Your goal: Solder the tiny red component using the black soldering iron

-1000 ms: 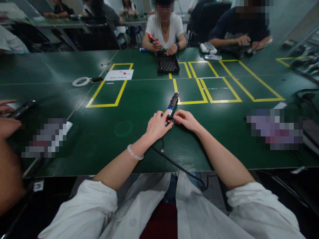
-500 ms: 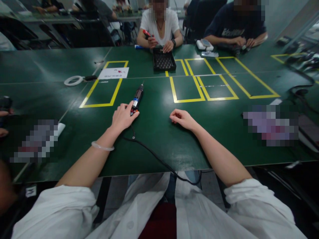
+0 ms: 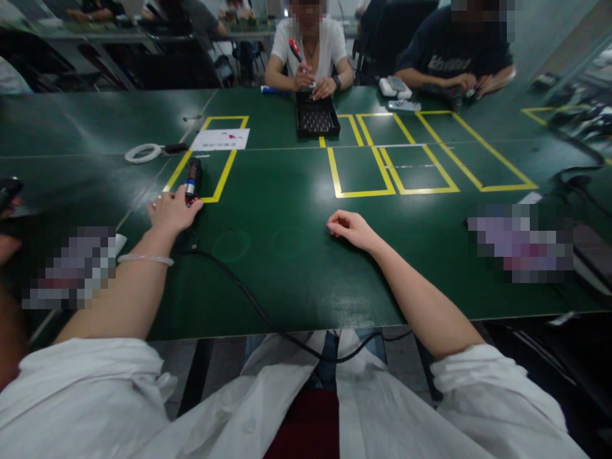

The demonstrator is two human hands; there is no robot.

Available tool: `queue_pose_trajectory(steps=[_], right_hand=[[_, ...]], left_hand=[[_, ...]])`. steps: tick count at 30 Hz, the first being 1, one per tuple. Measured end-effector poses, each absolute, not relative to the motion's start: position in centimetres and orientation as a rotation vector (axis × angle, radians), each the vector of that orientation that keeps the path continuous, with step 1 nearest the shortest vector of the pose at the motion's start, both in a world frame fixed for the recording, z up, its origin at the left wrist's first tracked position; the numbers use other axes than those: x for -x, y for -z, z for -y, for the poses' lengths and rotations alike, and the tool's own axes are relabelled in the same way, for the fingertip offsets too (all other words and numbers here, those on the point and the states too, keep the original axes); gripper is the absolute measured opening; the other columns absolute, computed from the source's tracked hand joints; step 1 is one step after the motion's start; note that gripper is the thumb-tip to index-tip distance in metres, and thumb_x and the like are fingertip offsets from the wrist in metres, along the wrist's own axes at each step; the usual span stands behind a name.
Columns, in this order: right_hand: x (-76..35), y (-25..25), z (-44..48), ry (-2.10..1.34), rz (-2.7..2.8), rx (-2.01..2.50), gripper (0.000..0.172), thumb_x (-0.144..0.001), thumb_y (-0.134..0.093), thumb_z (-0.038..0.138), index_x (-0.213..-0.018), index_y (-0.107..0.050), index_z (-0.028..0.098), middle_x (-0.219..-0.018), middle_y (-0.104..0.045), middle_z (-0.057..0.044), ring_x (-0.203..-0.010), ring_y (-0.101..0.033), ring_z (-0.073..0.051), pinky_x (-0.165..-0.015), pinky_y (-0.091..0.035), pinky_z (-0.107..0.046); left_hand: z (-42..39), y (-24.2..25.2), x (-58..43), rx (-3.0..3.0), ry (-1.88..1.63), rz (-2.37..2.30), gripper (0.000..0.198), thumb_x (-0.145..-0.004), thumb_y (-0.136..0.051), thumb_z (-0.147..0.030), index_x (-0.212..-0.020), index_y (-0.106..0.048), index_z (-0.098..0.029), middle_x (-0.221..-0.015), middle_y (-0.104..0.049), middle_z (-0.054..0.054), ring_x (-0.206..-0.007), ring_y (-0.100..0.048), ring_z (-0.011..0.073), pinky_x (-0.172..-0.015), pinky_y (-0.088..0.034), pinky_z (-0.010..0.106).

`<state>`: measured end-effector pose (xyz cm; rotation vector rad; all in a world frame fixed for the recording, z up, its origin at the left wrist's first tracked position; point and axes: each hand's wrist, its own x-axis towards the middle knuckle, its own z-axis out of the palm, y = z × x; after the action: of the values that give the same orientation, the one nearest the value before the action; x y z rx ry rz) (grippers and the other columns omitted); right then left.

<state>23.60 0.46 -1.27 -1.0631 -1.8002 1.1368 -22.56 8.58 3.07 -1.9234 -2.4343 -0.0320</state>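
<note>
My left hand [image 3: 173,211] is closed around the rear end of a black electric screwdriver [image 3: 193,175] with a blue band. The screwdriver points away from me, inside the left yellow tape rectangle [image 3: 224,175]. From its rear a black cable [image 3: 246,294] runs across the green table [image 3: 291,280] and over the front edge towards my lap. My right hand [image 3: 351,228] rests on the table at centre right, its fingers curled in with nothing visible in them.
A printed white sheet [image 3: 220,139] lies across the left rectangle, beside a coiled white cable [image 3: 143,153]. Opposite, a person handles a red tool [image 3: 295,50] above a black tray [image 3: 317,118]. More tape rectangles [image 3: 421,190] mark the right side. Blurred-out items lie at both sides.
My left hand has carried the screwdriver leftwards into the left tape rectangle, dragging its cable along. My right hand stays in place. The person opposite has shifted the red tool.
</note>
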Motion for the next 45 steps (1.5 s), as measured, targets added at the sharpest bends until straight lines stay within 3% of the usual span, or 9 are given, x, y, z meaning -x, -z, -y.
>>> queue_pose_trajectory(steps=[6,11,16,29,37,45], right_hand=[[-23.7,1.4,-0.4,-1.136,1.802,1.072,0.021,-0.086,-0.061,0.037,-0.087,-0.061,0.016,-0.072,-0.065,-0.002,-0.064,-0.059,-0.013,-0.065,-0.047,-0.027],[-23.5,1.1,-0.2,-1.127,1.817,1.073,0.019,-0.086,-0.061,0.036,-0.087,-0.061,0.017,-0.071,-0.065,-0.001,-0.064,-0.059,-0.013,-0.064,-0.047,-0.027],[-23.4,0.9,-0.1,-1.109,1.826,1.09,0.019,-0.085,-0.061,0.036,-0.086,-0.06,0.017,-0.071,-0.065,-0.001,-0.064,-0.059,-0.013,-0.065,-0.046,-0.027],[-23.6,1.6,-0.4,-1.091,1.859,1.08,0.02,-0.087,-0.06,0.036,-0.089,-0.062,0.016,-0.072,-0.064,-0.001,-0.065,-0.058,-0.014,-0.065,-0.046,-0.027],[-23.4,1.1,-0.2,-1.085,1.856,1.093,0.019,-0.086,-0.06,0.035,-0.087,-0.061,0.016,-0.072,-0.064,-0.002,-0.065,-0.058,-0.014,-0.064,-0.045,-0.027],[-23.4,1.0,-0.2,-1.084,1.862,1.093,0.019,-0.086,-0.06,0.035,-0.088,-0.061,0.016,-0.072,-0.064,-0.001,-0.065,-0.057,-0.014,-0.065,-0.045,-0.027]], left_hand=[[-9.9,-3.3,24.8,1.857,-0.016,2.513,0.071,-0.095,-0.039,-0.056,-0.149,-0.037,-0.011,-0.144,-0.042,0.017,-0.122,-0.036,0.031,-0.107,-0.019,0.056],[-9.1,-3.5,23.2,1.83,-0.037,2.389,0.065,-0.094,-0.045,-0.046,-0.143,-0.039,-0.003,-0.143,-0.043,0.021,-0.121,-0.036,0.0297,-0.104,-0.026,0.047],[-8.1,-3.1,21.8,1.829,0.006,2.329,0.064,-0.096,-0.038,-0.037,-0.149,-0.031,-0.001,-0.141,-0.044,0.022,-0.12,-0.042,0.0309,-0.098,-0.031,0.042],[-7.7,-2.7,21.8,1.786,0.123,2.354,0.061,-0.099,-0.026,-0.041,-0.146,-0.038,-0.004,-0.131,-0.05,0.018,-0.109,-0.047,0.0276,-0.09,-0.033,0.04],[-7.5,-2.8,21.7,1.74,0.102,2.36,0.06,-0.1,-0.027,-0.041,-0.144,-0.04,-0.003,-0.124,-0.055,0.015,-0.101,-0.047,0.023,-0.085,-0.031,0.035],[-7.9,-2.8,22.1,1.727,0.086,2.395,0.056,-0.1,-0.025,-0.038,-0.138,-0.045,-0.002,-0.121,-0.057,0.016,-0.099,-0.048,0.0236,-0.083,-0.031,0.036]])
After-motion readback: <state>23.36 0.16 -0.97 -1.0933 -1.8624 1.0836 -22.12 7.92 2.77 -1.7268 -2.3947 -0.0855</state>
